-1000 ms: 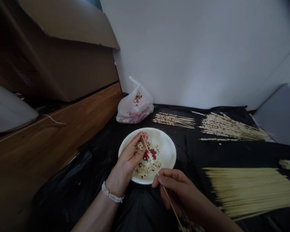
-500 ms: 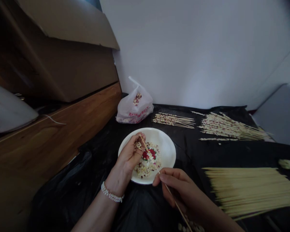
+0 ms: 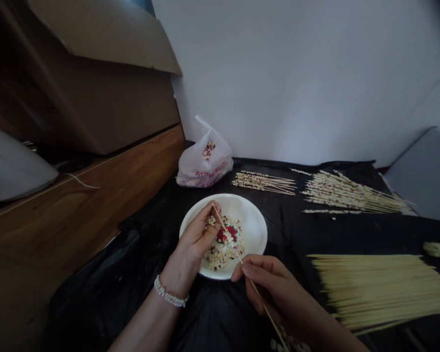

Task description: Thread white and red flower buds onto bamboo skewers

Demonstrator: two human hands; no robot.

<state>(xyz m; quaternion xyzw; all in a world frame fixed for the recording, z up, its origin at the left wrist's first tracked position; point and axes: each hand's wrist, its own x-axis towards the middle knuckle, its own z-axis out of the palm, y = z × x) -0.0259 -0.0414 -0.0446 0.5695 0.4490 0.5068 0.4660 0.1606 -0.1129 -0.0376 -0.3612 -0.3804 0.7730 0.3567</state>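
Observation:
A white plate (image 3: pixel 254 226) on black plastic sheeting holds a heap of small pale and red pieces (image 3: pixel 225 242). My left hand (image 3: pixel 198 237), with a bead bracelet at the wrist, rests over the plate's left side, fingers pinched on a few small pieces at the tip of a thin bamboo skewer (image 3: pixel 242 266). My right hand (image 3: pixel 269 286) is closed on the skewer's middle, just in front of the plate. The skewer slants from the left fingertips down to the bottom edge, where threaded pieces show.
A white plastic bag (image 3: pixel 204 164) sits at the back by the wall. Two bundles of filled skewers (image 3: pixel 346 193) lie behind the plate, and a pile of bare skewers (image 3: pixel 383 288) to the right. A wooden ledge (image 3: pixel 95 195) and cardboard box (image 3: pixel 106 83) border the left.
My right hand has shifted slightly back along the skewer. My left fingers have tightened a little at the skewer tip. Nothing else has moved.

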